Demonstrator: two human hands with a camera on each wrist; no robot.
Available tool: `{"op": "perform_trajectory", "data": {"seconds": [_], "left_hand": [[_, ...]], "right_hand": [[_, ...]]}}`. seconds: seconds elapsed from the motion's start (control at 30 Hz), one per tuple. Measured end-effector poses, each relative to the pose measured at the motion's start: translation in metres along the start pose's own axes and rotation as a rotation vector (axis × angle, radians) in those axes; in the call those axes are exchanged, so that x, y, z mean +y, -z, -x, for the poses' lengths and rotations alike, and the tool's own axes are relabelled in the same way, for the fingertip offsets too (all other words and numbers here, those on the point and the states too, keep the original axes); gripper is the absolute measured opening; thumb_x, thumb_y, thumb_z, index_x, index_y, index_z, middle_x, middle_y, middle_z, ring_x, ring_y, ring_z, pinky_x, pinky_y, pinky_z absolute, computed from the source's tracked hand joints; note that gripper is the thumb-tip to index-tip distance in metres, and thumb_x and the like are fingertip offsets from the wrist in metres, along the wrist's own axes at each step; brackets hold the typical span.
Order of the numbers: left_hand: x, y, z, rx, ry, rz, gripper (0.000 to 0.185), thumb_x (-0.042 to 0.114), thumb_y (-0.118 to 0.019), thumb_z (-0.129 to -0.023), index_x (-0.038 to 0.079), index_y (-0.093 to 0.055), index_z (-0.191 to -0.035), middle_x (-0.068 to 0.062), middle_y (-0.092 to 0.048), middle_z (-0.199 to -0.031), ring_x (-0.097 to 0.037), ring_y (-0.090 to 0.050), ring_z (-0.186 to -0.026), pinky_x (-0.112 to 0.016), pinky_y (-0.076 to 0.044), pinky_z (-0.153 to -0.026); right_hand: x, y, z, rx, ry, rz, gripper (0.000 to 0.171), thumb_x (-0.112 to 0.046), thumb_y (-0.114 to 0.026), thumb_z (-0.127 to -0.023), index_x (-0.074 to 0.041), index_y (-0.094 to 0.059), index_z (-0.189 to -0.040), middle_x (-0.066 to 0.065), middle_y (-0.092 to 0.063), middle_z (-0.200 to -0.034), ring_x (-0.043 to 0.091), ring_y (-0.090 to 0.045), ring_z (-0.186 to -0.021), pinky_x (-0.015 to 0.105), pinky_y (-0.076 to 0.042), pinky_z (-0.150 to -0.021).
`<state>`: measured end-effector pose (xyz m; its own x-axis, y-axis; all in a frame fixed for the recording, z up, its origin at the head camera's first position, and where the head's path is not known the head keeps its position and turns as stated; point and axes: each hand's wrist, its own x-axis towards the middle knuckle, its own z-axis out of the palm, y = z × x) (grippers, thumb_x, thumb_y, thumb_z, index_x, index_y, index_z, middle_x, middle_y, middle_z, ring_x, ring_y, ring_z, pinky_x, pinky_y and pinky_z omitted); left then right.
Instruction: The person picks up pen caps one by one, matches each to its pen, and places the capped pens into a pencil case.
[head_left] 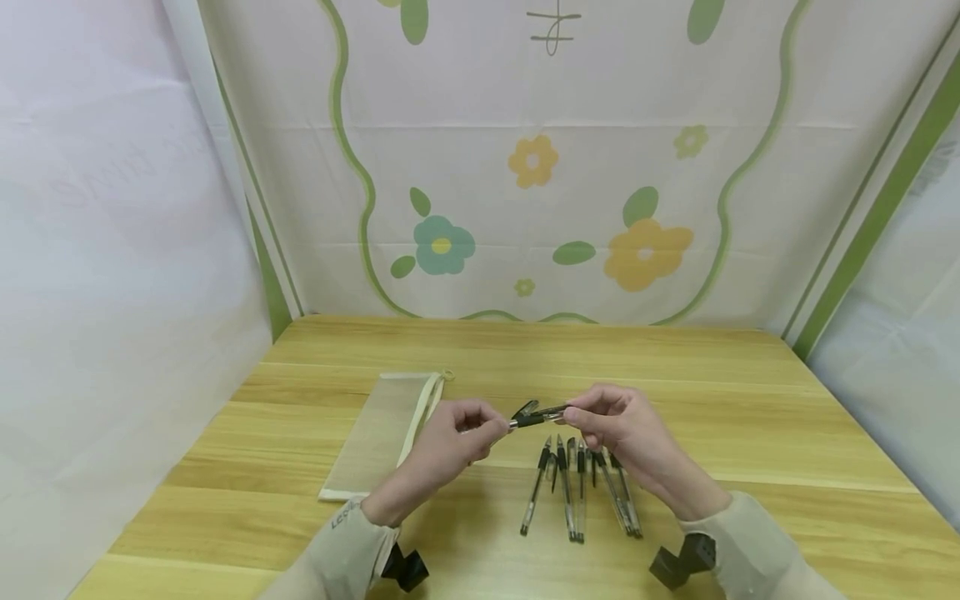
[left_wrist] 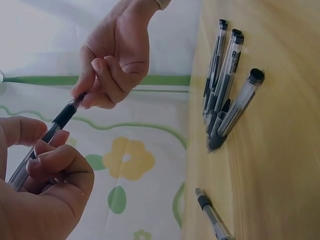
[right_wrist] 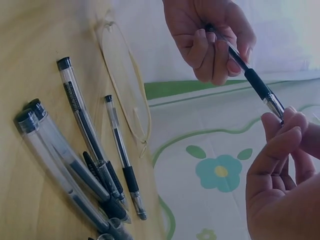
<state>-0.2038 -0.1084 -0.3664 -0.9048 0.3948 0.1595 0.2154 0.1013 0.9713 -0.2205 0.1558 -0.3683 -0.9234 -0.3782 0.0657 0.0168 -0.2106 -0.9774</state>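
Note:
A clear gel pen with a black rubber grip (head_left: 530, 420) is held up above the table between both hands. My left hand (head_left: 453, 437) holds it by the barrel, fingers curled round it in the left wrist view. At its metal-tipped end (right_wrist: 273, 104), my right hand (head_left: 626, 429) pinches with thumb and fingertips. Those fingers partly hide the point. Below the right hand, several similar pens (head_left: 564, 492) lie side by side on the table, their black grips toward the far side. Some loose caps (head_left: 572, 452) lie among them.
A pale zippered pouch (head_left: 375, 433) lies flat on the wooden table (head_left: 750, 400), left of the pens and partly behind my left hand. A white curtain with printed flowers (head_left: 480, 167) hangs behind the table, with more white cloth on both sides.

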Motion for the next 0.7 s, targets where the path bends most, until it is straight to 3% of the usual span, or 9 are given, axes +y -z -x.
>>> {"op": "perform_trajectory", "data": {"seconds": [0.23,0.4,0.53,0.7], "left_hand": [[-0.001,-0.002,0.001,0.018,0.007,-0.025,0.012,0.016,-0.068,-0.092,0.005,-0.070,-0.087,-0.004,-0.054,-0.068,-0.013,-0.046,-0.060,-0.022,-0.038,-0.055],[-0.004,-0.001,0.002,0.013,0.042,0.027,0.013,0.016,-0.068,-0.093,0.004,-0.070,-0.089,-0.004,-0.054,-0.071,-0.014,-0.046,-0.062,-0.024,-0.040,-0.059],[-0.008,-0.003,0.000,0.022,0.049,0.077,0.014,0.016,-0.067,-0.094,0.003,-0.071,-0.092,-0.004,-0.055,-0.073,-0.014,-0.045,-0.061,-0.024,-0.039,-0.058],[-0.015,-0.009,-0.001,0.026,0.067,0.071,0.018,0.019,-0.066,-0.096,0.004,-0.073,-0.101,-0.001,-0.055,-0.071,-0.012,-0.046,-0.058,-0.022,-0.037,-0.051]], "right_hand": [[0.002,-0.004,0.001,0.007,-0.019,-0.022,0.009,0.000,-0.072,-0.086,-0.008,-0.073,-0.090,0.007,-0.070,-0.087,0.007,-0.056,-0.061,0.019,-0.049,-0.056],[0.005,-0.004,-0.002,0.013,-0.033,0.014,0.007,-0.003,-0.074,-0.086,-0.008,-0.073,-0.091,0.007,-0.069,-0.087,0.007,-0.056,-0.060,0.019,-0.048,-0.056],[0.008,0.004,-0.007,-0.017,-0.010,0.066,0.008,-0.006,-0.073,-0.088,-0.005,-0.071,-0.096,0.008,-0.068,-0.090,0.007,-0.054,-0.061,0.019,-0.047,-0.056],[0.011,0.024,-0.020,-0.072,-0.013,0.095,0.009,-0.003,-0.069,-0.091,-0.005,-0.071,-0.099,0.008,-0.071,-0.093,0.007,-0.054,-0.061,0.019,-0.046,-0.056]]}}
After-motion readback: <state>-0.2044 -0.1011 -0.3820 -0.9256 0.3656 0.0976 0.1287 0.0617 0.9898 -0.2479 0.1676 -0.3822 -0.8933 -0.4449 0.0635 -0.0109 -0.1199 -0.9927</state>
